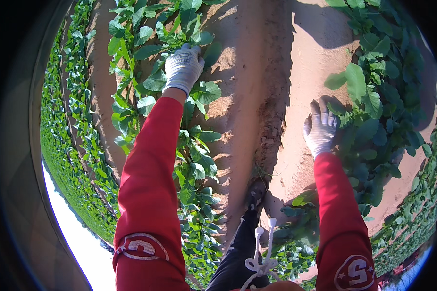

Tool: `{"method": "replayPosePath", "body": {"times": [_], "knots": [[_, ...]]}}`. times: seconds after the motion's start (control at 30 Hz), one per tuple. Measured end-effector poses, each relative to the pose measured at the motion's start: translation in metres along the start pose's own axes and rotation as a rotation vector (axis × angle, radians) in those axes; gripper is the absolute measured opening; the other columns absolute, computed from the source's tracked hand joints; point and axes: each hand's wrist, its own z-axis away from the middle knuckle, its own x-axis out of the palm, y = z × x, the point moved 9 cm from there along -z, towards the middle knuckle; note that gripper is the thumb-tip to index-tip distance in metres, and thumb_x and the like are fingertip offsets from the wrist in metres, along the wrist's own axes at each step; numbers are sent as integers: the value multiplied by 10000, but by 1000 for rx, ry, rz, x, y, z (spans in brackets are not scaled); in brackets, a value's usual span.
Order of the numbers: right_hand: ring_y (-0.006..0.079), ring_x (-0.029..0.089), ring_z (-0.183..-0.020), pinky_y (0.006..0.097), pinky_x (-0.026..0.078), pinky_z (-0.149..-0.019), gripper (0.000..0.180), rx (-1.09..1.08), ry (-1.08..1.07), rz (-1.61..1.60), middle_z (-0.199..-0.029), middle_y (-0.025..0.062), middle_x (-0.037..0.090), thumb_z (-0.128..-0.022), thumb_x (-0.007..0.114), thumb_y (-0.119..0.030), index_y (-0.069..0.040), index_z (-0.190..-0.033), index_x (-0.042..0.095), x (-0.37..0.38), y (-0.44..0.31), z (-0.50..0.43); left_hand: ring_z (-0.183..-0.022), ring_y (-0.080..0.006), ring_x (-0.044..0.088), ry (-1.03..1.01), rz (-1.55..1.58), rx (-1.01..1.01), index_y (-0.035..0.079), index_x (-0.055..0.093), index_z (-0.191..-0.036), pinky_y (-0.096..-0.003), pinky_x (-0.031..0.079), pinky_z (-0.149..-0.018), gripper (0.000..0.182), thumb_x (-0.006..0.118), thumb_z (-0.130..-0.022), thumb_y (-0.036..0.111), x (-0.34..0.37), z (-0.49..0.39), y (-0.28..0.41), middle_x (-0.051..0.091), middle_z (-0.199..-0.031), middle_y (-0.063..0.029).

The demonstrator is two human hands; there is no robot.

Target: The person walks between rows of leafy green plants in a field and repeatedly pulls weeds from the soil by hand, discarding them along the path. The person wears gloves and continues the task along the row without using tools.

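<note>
My left hand (184, 69), in a pale knit work glove, reaches into a row of leafy green crop plants (205, 92). Its fingertips are partly hidden at the base of a leafy clump (189, 22), so whether they grip a stem cannot be made out. On the other side, my right hand (320, 131) wears a matching glove with darkened fingertips. Its fingers are spread, with nothing in them, over sandy soil beside the right-hand plant row (371, 98). A broad upright leaf (355, 82) stands just past those fingers.
A shaded furrow (271, 91) runs between the two raised soil beds. My shoe (255, 194) is in it, near some thin grass stalks (260, 171). More crop rows (78, 109) stretch away at the left. White drawstrings (260, 265) hang at my waist.
</note>
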Motion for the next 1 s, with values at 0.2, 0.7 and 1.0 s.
{"method": "replayPosePath", "body": {"times": [0.2,0.7,1.0], "knots": [[362,419,-1351,508,328,-1105,511,5,-20,-18,-1487,103,447,-853,621,-248,-147,-1348,547,-1,-1,-3,-924,-362,673,-141,626,358,115,650,-1101,-440,547,-805,210,595,-947,245,14,69,111,670,-1048,-137],[369,394,-1379,527,298,-1126,567,33,-71,-15,-1525,97,428,-842,631,-267,-172,-1392,531,1,1,-2,-1106,-307,649,-114,-121,-7,178,647,-1228,-442,539,-909,385,721,-861,269,22,-19,-22,653,-1197,-98],[373,383,-1383,531,281,-1133,536,25,-42,-28,-1520,86,431,-840,635,-256,-176,-1364,552,-4,-1,-4,-1065,-302,664,-74,-123,36,172,680,-1147,-444,544,-886,289,681,-886,298,33,-22,-28,657,-1179,-88]]}}
